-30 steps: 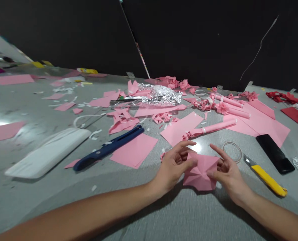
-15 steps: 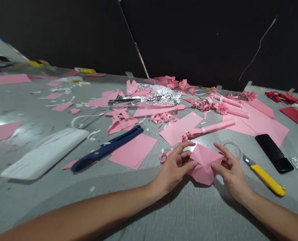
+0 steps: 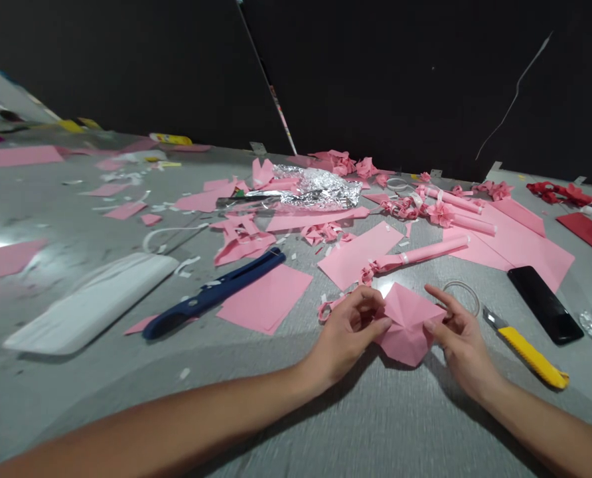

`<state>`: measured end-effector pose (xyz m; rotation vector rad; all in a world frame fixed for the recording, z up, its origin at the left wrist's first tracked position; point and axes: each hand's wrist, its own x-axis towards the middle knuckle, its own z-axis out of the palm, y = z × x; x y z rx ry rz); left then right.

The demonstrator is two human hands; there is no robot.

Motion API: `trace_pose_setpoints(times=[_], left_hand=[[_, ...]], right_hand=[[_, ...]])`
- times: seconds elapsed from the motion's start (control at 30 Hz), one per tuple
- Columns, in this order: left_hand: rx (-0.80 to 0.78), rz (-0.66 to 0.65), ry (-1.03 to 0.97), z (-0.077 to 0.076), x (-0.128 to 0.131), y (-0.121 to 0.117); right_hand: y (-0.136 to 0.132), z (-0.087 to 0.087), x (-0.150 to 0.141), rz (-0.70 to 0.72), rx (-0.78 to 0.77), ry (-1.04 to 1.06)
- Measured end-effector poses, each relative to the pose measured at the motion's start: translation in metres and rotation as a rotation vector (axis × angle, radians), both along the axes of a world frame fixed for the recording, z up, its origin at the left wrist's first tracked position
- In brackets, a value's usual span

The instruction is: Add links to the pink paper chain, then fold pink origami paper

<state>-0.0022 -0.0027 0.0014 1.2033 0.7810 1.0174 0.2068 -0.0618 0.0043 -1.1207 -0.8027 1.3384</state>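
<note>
A creased pink paper sheet [image 3: 405, 323] is raised between my two hands just above the grey table [image 3: 296, 411]. My left hand [image 3: 348, 328] pinches its left side with thumb and curled fingers. On the paper's right edge, my right hand [image 3: 458, 335] grips with thumb and fingers, the index finger stretched along the top. The folds meet near the middle of the sheet, so it forms a shallow peak.
A yellow utility knife [image 3: 529, 352] and a black phone [image 3: 545, 303] lie right of my hands, a clear tape ring [image 3: 462, 295] behind them. Left are blue-handled scissors [image 3: 211, 294], a flat pink sheet [image 3: 266, 299] and a white case [image 3: 91, 304]. Rolled pink paper flowers [image 3: 415, 255] and crumpled foil [image 3: 318, 186] lie further back.
The pink paper has been pushed up and in from both sides, its folds drawing together into a peak. Both hands shifted slightly away from me.
</note>
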Motion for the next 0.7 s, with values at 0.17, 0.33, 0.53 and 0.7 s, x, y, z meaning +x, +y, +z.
trace_pose_setpoints(times=[0.17, 0.33, 0.53, 0.7], left_hand=[[-0.009, 0.022, 0.016, 0.0008, 0.001, 0.0004], [-0.001, 0.036, 0.03, 0.0016, 0.001, 0.0], [0.103, -0.035, 0.121, 0.0014, -0.0015, -0.0038], [0.271, -0.028, 0.161, 0.0039, -0.0022, -0.0049]], right_hand=[[0.0019, 0.0118, -0.0016, 0.008, -0.031, 0.067], [0.0025, 0.0101, -0.0036, 0.006, -0.024, 0.071], [0.0014, 0.0066, -0.0045, -0.021, -0.032, 0.079], [0.0023, 0.0036, -0.004, -0.037, -0.007, 0.051]])
